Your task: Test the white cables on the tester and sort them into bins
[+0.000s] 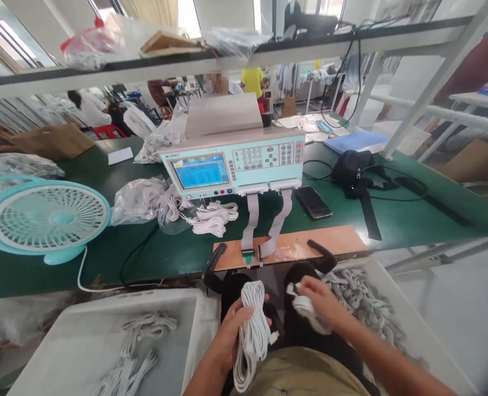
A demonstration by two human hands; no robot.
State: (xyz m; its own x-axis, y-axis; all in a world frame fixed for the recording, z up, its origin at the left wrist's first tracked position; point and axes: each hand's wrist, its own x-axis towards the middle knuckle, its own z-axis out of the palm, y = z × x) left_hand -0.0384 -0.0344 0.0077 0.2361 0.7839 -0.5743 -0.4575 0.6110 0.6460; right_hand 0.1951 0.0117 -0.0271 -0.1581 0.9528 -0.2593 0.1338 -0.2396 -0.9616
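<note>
My left hand is closed around a bundle of coiled white cables that hangs down over my lap. Just to its right, my right hand is closed on one coiled white cable, its plug end poking out to the left. Both hands are below the front edge of the green bench. A wooden fixture board with two grey ribbon leads lies just above them. The ribbons run up to a pale cable tester with a lit blue screen.
A white tray at lower left holds a few coiled cables; another tray at right holds several. A turquoise fan, bagged cables, a loose cable pile, a phone and a black pouch sit on the bench. People work behind.
</note>
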